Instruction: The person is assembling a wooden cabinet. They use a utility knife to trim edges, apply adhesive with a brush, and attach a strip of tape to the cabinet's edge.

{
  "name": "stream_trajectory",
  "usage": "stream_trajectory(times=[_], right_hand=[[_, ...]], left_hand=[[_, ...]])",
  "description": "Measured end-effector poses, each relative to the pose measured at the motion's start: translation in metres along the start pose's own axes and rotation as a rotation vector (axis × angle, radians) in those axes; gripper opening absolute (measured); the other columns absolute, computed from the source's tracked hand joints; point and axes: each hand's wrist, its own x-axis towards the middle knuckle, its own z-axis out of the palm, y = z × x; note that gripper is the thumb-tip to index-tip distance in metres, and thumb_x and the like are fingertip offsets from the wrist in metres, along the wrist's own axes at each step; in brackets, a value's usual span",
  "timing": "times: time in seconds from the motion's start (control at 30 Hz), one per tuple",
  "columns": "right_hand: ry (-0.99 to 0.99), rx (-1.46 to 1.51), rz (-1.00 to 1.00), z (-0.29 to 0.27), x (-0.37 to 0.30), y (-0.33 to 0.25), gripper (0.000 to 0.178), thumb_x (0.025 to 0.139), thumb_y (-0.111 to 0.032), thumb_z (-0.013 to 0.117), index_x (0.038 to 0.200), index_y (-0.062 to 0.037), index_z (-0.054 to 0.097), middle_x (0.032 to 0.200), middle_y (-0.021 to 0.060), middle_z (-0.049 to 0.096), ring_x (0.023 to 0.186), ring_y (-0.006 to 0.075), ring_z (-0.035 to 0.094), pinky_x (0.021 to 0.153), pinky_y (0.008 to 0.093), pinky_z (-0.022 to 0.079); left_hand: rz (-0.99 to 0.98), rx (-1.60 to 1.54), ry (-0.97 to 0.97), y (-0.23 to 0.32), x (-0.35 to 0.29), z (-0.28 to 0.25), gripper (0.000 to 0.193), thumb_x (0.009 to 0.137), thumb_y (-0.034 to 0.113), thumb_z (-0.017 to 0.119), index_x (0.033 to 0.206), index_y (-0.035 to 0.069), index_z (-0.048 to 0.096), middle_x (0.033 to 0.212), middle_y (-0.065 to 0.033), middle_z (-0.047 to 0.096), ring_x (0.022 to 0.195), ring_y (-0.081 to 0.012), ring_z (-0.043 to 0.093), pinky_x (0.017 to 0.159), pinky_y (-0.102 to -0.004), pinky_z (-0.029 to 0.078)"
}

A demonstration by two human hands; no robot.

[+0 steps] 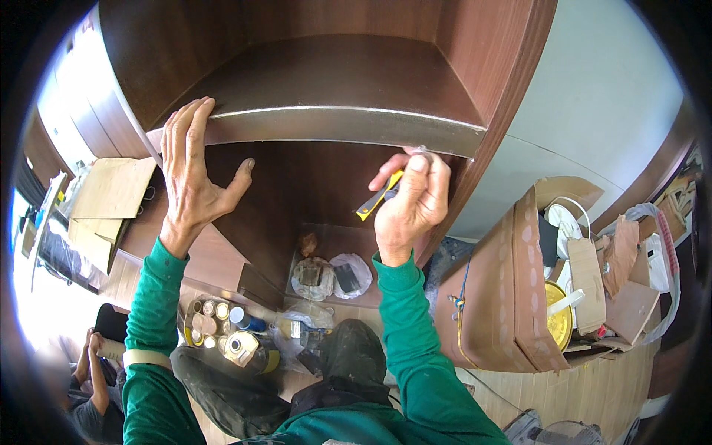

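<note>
While the shelf edge [334, 126] was touched at upper left by the left hand [194, 169] — thumb spread from extended fingers — the yellow-grey cutter [380, 197] was held just below it, right of centre, by the right hand's [411, 204] curled fingers, its long axis slanted toward lower left.

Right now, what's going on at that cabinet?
The person's left hand is on the left end of the brown shelf's front edge. The right hand holds a yellow-and-gray tool near the right end; contact there is unclear. An open, filled cardboard box stands to the right; cans sit below, left.
</note>
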Motion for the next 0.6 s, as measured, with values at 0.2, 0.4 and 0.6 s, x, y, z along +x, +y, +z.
stream_trajectory(times=[0.2, 0.4, 0.6], right_hand=[[-0.013, -0.020, -0.016, 0.0020, -0.0031, 0.0022, 0.021, 0.109, -0.019, 0.051, 0.112, -0.0003, 0.060, 0.081, 0.0082, 0.065, 0.060, 0.0095, 0.058, 0.053, 0.0227, 0.049], [-0.013, 0.009, -0.009, 0.0064, -0.0060, 0.0042, 0.019, 0.108, -0.016, 0.053, 0.112, -0.0002, 0.062, 0.081, 0.0070, 0.066, 0.062, 0.0090, 0.059, 0.053, 0.0223, 0.049], [0.053, 0.041, -0.018, 0.0078, -0.0059, 0.0052, 0.018, 0.108, -0.016, 0.052, 0.110, -0.0002, 0.061, 0.079, 0.0066, 0.065, 0.061, 0.0087, 0.058, 0.053, 0.0221, 0.049]], left_hand=[[0.006, -0.011, -0.002, 0.0002, 0.0007, -0.0001, 0.094, 0.065, 0.021, 0.081, 0.151, 0.006, 0.043, 0.142, -0.0242, 0.051, 0.134, -0.0420, 0.048, 0.115, -0.0557, 0.038], [-0.018, -0.014, -0.021, 0.0005, -0.0002, -0.0009, 0.095, 0.065, 0.020, 0.080, 0.151, 0.006, 0.043, 0.142, -0.0241, 0.051, 0.134, -0.0421, 0.048, 0.115, -0.0555, 0.039], [0.009, -0.018, 0.007, 0.0007, 0.0010, -0.0006, 0.091, 0.067, 0.024, 0.081, 0.148, 0.003, 0.044, 0.139, -0.0216, 0.053, 0.130, -0.0407, 0.050, 0.115, -0.0555, 0.036]])
